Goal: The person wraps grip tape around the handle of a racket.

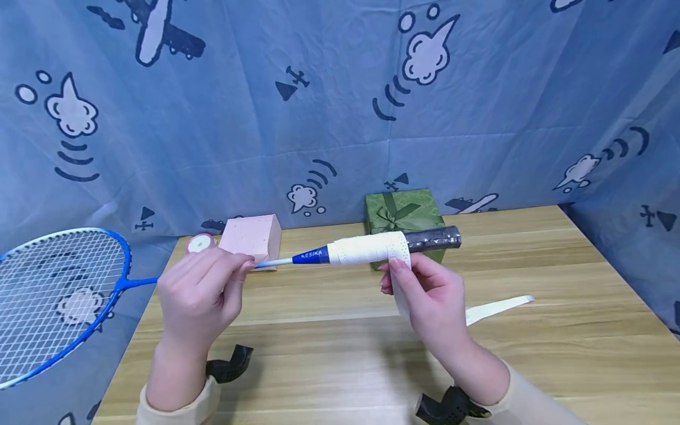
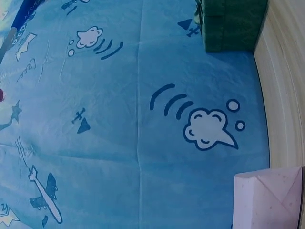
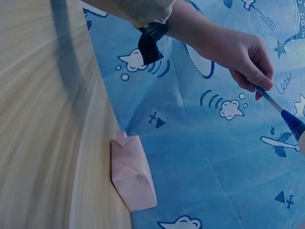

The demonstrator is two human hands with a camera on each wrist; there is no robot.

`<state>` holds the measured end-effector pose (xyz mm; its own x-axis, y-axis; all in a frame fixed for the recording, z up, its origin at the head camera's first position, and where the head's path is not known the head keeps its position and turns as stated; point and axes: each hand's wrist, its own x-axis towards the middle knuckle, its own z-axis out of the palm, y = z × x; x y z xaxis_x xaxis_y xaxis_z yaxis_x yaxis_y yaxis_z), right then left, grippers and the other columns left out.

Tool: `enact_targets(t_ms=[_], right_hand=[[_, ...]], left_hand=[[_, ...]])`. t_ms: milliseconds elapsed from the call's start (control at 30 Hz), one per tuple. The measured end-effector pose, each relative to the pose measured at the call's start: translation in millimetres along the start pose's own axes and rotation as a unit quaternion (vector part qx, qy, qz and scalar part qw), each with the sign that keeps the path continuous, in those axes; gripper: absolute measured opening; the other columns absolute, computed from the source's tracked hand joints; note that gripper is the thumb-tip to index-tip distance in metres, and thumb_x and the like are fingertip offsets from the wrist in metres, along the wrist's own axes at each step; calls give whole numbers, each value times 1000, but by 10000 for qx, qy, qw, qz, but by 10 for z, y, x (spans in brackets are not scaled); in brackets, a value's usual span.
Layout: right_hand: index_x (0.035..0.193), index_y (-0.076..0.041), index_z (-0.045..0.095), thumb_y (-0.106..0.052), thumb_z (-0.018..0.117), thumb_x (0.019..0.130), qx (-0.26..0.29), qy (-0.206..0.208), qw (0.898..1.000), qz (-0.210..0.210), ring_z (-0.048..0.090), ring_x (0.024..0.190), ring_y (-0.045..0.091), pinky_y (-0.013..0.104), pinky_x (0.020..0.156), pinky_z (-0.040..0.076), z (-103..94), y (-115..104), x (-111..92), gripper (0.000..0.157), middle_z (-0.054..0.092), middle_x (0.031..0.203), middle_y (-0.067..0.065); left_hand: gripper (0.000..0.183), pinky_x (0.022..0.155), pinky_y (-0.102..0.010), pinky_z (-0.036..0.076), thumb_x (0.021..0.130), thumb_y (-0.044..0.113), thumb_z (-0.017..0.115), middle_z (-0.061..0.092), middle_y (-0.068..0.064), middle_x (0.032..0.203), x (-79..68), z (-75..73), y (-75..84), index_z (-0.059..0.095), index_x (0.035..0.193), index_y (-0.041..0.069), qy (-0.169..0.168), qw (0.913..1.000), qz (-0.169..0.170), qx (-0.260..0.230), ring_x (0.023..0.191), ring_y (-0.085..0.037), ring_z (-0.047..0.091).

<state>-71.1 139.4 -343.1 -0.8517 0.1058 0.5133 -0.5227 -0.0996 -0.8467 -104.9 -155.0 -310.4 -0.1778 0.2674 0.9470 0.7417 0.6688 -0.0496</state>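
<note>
A blue and white badminton racket point(image 1: 310, 256) is held level above the table, its strung head at the far left. My left hand point(image 1: 199, 289) pinches the thin shaft, which the right wrist view also shows. White grip tape point(image 1: 366, 248) covers much of the handle. The black butt end point(image 1: 434, 238) is bare of white tape. Between thumb and fingers, my right hand point(image 1: 432, 295) pinches the tape where it hangs from the handle's underside. A loose tape tail point(image 1: 499, 308) shows beyond the right wrist. The left wrist view catches only a bit of the racket point(image 2: 24, 14), top left.
At the back of the wooden table point(image 1: 329, 354) stand a pink box point(image 1: 248, 237) and a green box with a bow point(image 1: 406, 206). A small round white and pink roll point(image 1: 200, 242) is beside the pink box. Behind hangs a blue patterned cloth point(image 1: 239, 118).
</note>
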Motion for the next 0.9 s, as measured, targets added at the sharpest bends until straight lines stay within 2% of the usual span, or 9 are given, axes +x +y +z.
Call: enact_targets(t_ms=[133, 233, 400, 567, 767, 900], right_hand=[[90, 13, 70, 8, 59, 99, -160, 25, 9999, -7, 68, 65, 13, 26, 64, 60, 0, -2, -3, 14, 73, 78, 5], [89, 12, 71, 8, 60, 99, -190, 93, 9998, 6, 68, 64, 13, 26, 64, 60, -1, -5, -2, 15, 72, 77, 6], [88, 13, 70, 8, 60, 99, -76, 115, 9999, 35, 68, 64, 13, 26, 64, 60, 3, -7, -1, 16, 73, 77, 5], [87, 16, 68, 10, 58, 99, 171, 44, 9998, -97, 68, 65, 13, 26, 64, 61, 8, 6, 0, 17, 73, 77, 4], [87, 14, 69, 10, 57, 99, 261, 44, 9996, -136, 68, 65, 13, 27, 64, 61, 6, 12, -6, 17, 73, 79, 6], [87, 15, 68, 9, 56, 100, 229, 66, 9996, -124, 68, 65, 13, 27, 64, 61, 6, 10, -3, 19, 73, 79, 5]], left_hand=[[39, 42, -30, 29, 100, 32, 68, 61, -4, 61, 23, -16, -4, 75, 75, 4, 5, 9999, 93, -61, 46, -18, 42], [38, 43, -32, 32, 98, 36, 71, 62, -4, 64, 24, -22, -13, 77, 78, 4, -128, 9998, 129, -72, 47, -19, 44], [32, 46, -33, 36, 100, 27, 68, 67, -6, 68, 2, -33, -26, 78, 82, 4, -296, 9995, 119, 30, 49, -20, 49], [26, 47, -35, 36, 99, 20, 69, 66, -6, 67, -1, -19, -28, 78, 81, 3, -46, 9999, 133, 25, 49, -23, 49], [32, 46, -37, 33, 100, 25, 70, 67, -8, 67, 27, 8, -20, 79, 79, 1, 321, 9992, 136, 179, 49, -26, 49], [33, 48, -38, 33, 100, 26, 70, 69, -7, 68, 29, 14, -10, 79, 80, 1, 388, 9989, 105, 252, 50, -27, 51]])
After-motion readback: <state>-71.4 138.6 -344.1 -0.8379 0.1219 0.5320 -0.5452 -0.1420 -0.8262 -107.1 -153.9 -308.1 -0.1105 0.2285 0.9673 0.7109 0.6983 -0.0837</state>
